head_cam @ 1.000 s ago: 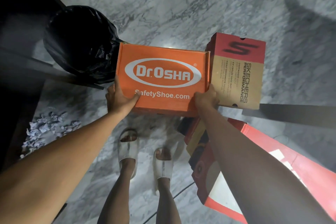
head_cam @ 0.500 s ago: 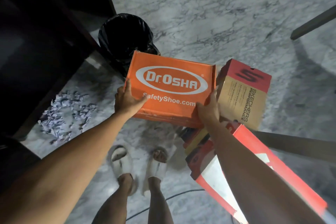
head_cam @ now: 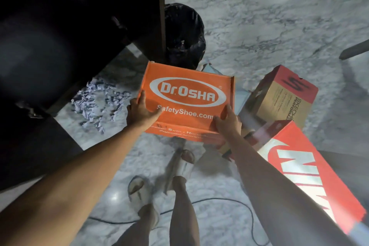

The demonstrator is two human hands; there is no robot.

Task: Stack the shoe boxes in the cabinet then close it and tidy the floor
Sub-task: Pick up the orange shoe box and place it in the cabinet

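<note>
Underfoot, spreading across the whole view: pale veined marble floor (head_cam: pixel 269 16). Looming dark at upper left: cabinet (head_cam: pixel 60 36), its interior too black to read, its wooden edge running down just beside a black bin bag (head_cam: pixel 184 36). Lying tilted at lower right, partly hidden under the right forearm: long red box (head_cam: pixel 311 170) with white lettering. Being held up above the floor, centre of view: orange Dr.Osha shoe box (head_cam: pixel 187 96), lid upward, printed logo facing the camera, far edge reaching close to the bin bag and the cabinet's edge. Standing just right of it, tipped at an angle: tan and red Skechers box (head_cam: pixel 283 96). Peeking out between those two: something pale blue, too hidden to name. Scattering over the floor below the cabinet, left of the orange box: heap of crumpled paper scraps (head_cam: pixel 97 102). Gripping the box's near left corner, thumb pressing on the lid: left hand (head_cam: pixel 139 114). Clasping the near right corner, fingers spreading over lid and front face: right hand (head_cam: pixel 227 124). Standing directly beneath the box: feet in white sandals (head_cam: pixel 181 166). Trailing across the floor behind the legs: thin black cable (head_cam: pixel 239 203).
</note>
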